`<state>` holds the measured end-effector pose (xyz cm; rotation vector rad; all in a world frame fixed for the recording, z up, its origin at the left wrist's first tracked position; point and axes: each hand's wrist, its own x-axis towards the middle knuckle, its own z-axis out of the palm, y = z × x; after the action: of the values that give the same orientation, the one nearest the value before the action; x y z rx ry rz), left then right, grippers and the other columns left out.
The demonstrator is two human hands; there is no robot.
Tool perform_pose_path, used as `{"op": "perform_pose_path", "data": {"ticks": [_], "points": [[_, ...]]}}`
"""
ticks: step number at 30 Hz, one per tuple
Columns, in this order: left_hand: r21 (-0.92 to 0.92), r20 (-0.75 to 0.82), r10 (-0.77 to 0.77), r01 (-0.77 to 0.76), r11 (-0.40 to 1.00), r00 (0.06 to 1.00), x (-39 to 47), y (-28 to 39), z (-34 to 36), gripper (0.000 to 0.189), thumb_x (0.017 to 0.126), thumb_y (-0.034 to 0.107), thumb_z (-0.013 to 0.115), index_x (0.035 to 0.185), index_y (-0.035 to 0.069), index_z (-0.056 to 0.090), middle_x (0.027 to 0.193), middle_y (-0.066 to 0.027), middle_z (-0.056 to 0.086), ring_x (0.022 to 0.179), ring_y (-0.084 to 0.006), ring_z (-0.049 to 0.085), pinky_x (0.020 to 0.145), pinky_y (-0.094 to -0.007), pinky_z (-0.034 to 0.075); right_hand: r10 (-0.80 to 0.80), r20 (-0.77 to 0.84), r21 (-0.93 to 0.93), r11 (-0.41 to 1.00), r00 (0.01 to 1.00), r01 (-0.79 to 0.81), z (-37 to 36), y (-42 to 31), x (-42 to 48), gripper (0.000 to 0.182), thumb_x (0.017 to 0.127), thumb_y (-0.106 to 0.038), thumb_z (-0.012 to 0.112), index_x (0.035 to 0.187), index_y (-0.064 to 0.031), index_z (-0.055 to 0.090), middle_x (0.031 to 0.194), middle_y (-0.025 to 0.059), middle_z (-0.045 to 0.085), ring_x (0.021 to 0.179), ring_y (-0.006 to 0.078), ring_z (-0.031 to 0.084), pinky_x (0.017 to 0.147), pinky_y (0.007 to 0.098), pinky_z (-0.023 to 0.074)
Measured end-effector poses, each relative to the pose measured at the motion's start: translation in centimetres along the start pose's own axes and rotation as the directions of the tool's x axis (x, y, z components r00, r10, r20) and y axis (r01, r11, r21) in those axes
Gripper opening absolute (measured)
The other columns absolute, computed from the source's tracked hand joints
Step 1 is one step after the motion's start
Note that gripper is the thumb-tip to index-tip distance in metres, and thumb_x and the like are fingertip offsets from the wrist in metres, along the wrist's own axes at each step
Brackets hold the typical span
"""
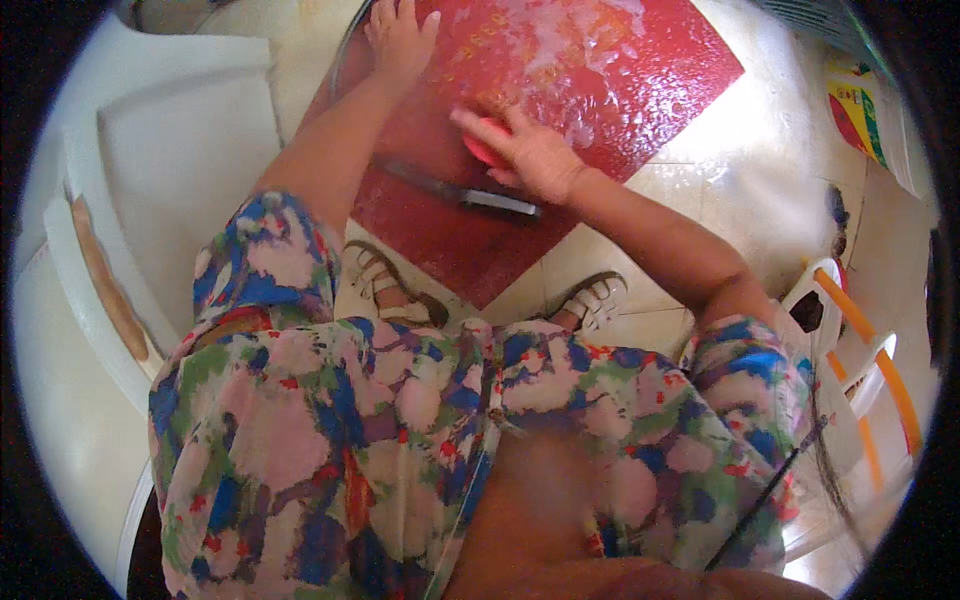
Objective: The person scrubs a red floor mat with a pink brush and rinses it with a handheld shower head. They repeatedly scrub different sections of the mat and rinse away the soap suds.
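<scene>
A wet red mat (480,255) with yellowish writing lies on the floor before me, its near corner pointing at my feet. Whitish suds and shining water cover much of its far part. My right hand (540,157) is closed around a small red scrubber (487,142), held down at the mat; the hand partly hides it, so its exact kind is unclear. Palm down, my left hand (403,37) rests near the mat's far left edge with its fingers apart. A thin, blurred tool with a pale handle (499,202) lies across the mat below my right hand.
My sandals (592,300) stand on either side of the mat's near corner. Left is a white piece of furniture (187,120). To the right, a white-and-orange rack (847,307) stands on wet floor tiles (690,180), with a colourful printed bag (859,112) farther up.
</scene>
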<state>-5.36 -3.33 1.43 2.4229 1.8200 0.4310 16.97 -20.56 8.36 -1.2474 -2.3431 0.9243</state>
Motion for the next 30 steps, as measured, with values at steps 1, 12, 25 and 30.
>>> {"op": "perform_pose_path", "data": {"ticks": [1, 12, 25, 30], "points": [[0.042, 0.083, -0.122, 0.119, 0.992, 0.989, 0.4, 0.9, 0.7, 0.066, 0.091, 0.04, 0.057, 0.143, 0.008, 0.033, 0.148, -0.0226, 0.029, 0.138, -0.0395, 0.024, 0.111, -0.0523, 0.023, -0.044, 0.046, -0.114, 0.992, 0.998, 0.049, 0.4, 0.3, -0.1, 0.076, 0.081, -0.025, 0.072, 0.147, -0.0196, 0.034, 0.129, 0.0202, 0.052, 0.105, 0.0372, 0.06, 0.088, 0.0425, 0.0522], [0.174, 0.01, -0.24, 0.235, 0.956, 0.971, -0.3, 3.8, -3.2, 0.075, 0.091, 0.043, 0.053, 0.15, 0.007, 0.023, 0.157, -0.0218, 0.015, 0.145, -0.0399, 0.011, 0.115, -0.0551, 0.012, 0.375, -0.615, -0.173, 0.794, 0.693, -0.583, -13.8, 17.0, -6.3, 0.074, 0.073, -0.012, 0.078, 0.139, -0.0233, 0.046, 0.118, 0.0149, 0.06, 0.104, 0.0299, 0.061, 0.087, 0.0374, 0.0539], [0.182, -0.08, -0.097, 0.11, 0.977, 0.992, -0.7, 1.9, -2.9, 0.072, 0.093, 0.05, 0.049, 0.148, 0.009, 0.028, 0.153, -0.0253, 0.021, 0.141, -0.0441, 0.017, 0.11, -0.0605, 0.016, 0.846, -0.098, 0.986, 0.152, 0.524, -0.062, -14.6, 14.5, -7.3, 0.061, 0.084, -0.032, 0.073, 0.135, -0.0086, 0.049, 0.11, 0.0131, 0.061, 0.077, 0.0217, 0.064, 0.07, 0.0299, 0.0542], [0.265, -0.043, -0.153, 0.158, 0.951, 0.987, -0.7, 1.9, -4.9, 0.074, 0.091, 0.05, 0.05, 0.149, 0.01, 0.029, 0.155, -0.0232, 0.019, 0.144, -0.0406, 0.015, 0.112, -0.0577, 0.014, 0.382, -0.512, -0.111, 0.859, 0.769, -0.5, -12.9, 16.2, -3.7, 0.078, 0.071, -0.019, 0.08, 0.141, -0.024, 0.046, 0.105, 0.0157, 0.062, 0.084, 0.0328, 0.061, 0.074, 0.0413, 0.0535]]}}
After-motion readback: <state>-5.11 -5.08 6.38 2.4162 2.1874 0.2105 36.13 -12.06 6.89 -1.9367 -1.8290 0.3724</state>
